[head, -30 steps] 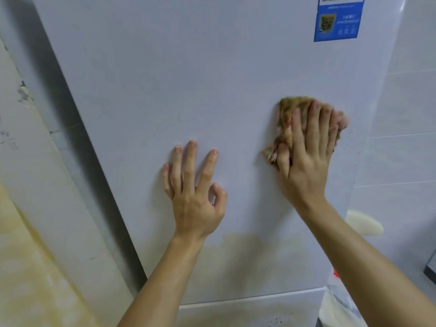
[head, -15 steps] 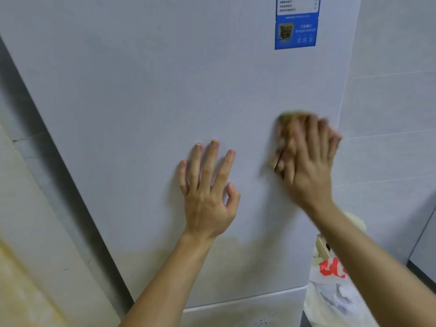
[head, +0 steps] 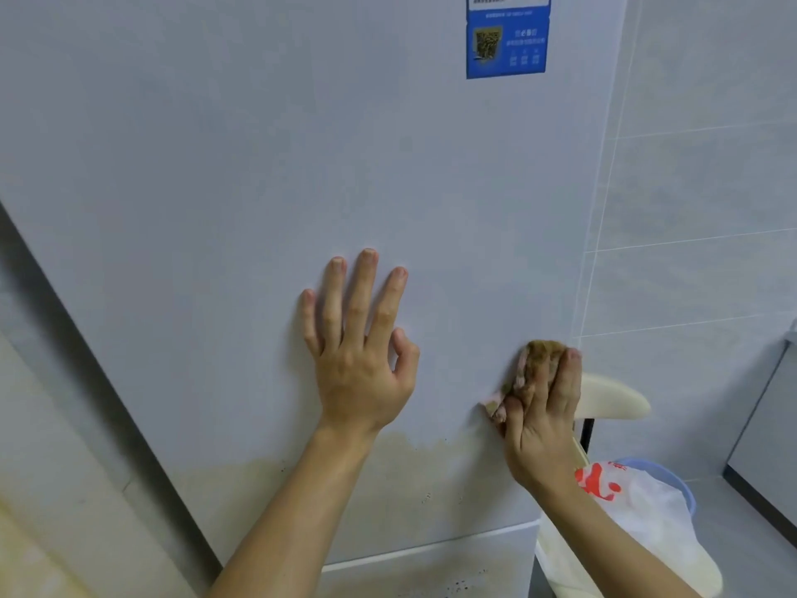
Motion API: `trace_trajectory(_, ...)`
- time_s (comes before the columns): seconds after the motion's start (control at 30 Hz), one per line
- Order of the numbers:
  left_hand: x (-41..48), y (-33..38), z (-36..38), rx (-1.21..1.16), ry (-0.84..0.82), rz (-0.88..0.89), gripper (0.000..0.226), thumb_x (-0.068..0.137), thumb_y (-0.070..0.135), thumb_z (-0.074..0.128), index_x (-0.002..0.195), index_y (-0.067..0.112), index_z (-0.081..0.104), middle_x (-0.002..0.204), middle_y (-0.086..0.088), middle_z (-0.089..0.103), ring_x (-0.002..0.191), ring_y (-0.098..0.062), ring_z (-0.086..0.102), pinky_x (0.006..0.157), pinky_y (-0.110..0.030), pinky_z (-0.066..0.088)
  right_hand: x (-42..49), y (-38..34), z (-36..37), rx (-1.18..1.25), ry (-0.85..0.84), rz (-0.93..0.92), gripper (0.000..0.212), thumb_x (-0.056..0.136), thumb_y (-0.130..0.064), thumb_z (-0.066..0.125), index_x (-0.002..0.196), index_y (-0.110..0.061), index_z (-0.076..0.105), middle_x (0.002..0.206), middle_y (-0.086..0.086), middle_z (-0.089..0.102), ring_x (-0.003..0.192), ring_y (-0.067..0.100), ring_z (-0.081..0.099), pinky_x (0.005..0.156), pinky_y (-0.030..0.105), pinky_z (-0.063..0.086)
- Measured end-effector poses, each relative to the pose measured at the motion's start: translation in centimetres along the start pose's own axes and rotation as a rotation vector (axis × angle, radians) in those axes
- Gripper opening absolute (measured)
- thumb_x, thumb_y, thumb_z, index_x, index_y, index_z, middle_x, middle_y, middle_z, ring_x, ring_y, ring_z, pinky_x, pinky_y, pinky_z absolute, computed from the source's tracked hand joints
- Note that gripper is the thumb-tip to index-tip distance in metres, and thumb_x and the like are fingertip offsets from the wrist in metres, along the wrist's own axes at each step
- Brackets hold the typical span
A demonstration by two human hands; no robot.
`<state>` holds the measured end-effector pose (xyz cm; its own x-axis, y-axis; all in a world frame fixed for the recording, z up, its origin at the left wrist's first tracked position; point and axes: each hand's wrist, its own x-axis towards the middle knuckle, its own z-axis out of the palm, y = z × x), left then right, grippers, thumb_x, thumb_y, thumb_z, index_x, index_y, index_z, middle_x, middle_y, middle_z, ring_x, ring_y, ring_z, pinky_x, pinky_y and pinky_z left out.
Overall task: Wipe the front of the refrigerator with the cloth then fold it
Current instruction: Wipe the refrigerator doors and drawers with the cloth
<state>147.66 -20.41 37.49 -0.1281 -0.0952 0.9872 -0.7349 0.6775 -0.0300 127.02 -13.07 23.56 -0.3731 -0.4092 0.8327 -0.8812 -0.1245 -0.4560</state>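
The white refrigerator door (head: 258, 174) fills most of the view, with a yellowish stain band along its lower part. My left hand (head: 360, 338) lies flat on the door with fingers spread. My right hand (head: 541, 412) presses a bunched brown-and-pink cloth (head: 532, 364) against the door near its right edge, fingers straight over it. Most of the cloth is hidden under the hand.
A blue sticker (head: 506, 43) sits high on the door. Right of the fridge stand a tiled wall (head: 698, 187), a cream chair back (head: 612, 397) and a blue bin (head: 673, 489) with a white plastic bag (head: 647, 520). A lower door (head: 431, 563) begins below.
My right hand has slid the cloth down the door along its right edge. My left hand stays flat on the door. The view has shifted to the right.
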Motion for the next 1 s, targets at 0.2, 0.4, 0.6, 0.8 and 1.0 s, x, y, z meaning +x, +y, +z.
trace_trajectory(0.2,0.0,0.0,-0.1,0.011,-0.013,0.000,0.063,0.088,0.015,0.063,0.150,0.019,0.054,0.164,-0.008,0.039,0.157,-0.033,0.027,0.126,-0.061,0.019,8.7,-3.3,-2.1,0.015,0.094,-0.176,0.057,0.113,-0.034,0.021,0.167,-0.020,0.009,0.173,0.020,0.006,0.161,0.038,0.002,0.128,0.060,0.015)
trace_trajectory(0.4,0.0,-0.3,-0.8,0.005,-0.072,0.017,0.065,0.088,0.016,0.065,0.152,0.019,0.052,0.166,-0.008,0.036,0.159,-0.032,0.024,0.127,-0.059,0.016,20.4,-9.2,-3.8,-0.062,0.383,-0.187,0.055,0.112,-0.033,0.027,0.160,-0.006,0.034,0.167,0.028,0.025,0.156,0.048,0.018,0.128,0.057,0.018)
trace_trajectory(0.6,-0.1,-1.0,-1.0,-0.004,-0.071,0.038,0.061,0.093,0.018,0.057,0.153,0.017,0.048,0.165,-0.011,0.038,0.158,-0.030,0.027,0.126,-0.058,0.021,11.0,-6.5,-0.1,-0.117,0.256,-0.367,0.055,0.111,-0.033,0.032,0.163,-0.014,0.029,0.172,0.013,0.017,0.161,0.034,0.011,0.130,0.053,0.006)
trace_trajectory(0.8,-1.1,-2.4,-2.1,-0.040,-0.082,0.012,0.058,0.096,0.018,0.050,0.153,0.010,0.045,0.166,-0.011,0.037,0.158,-0.030,0.028,0.126,-0.058,0.021,1.9,-3.2,2.3,-0.148,-0.022,-0.587,0.050,0.111,-0.029,0.040,0.159,-0.019,0.032,0.175,0.003,0.014,0.161,0.026,0.017,0.132,0.046,0.010)
trace_trajectory(1.0,-1.0,-5.2,-3.3,-0.030,-0.071,0.006,0.058,0.096,0.018,0.048,0.154,0.009,0.044,0.166,-0.009,0.037,0.157,-0.027,0.028,0.128,-0.053,0.017,10.0,-5.7,-1.4,-0.011,0.046,-0.680,0.034,0.112,-0.017,0.044,0.144,-0.012,0.053,0.172,0.005,0.022,0.157,0.030,0.028,0.128,0.045,0.021)
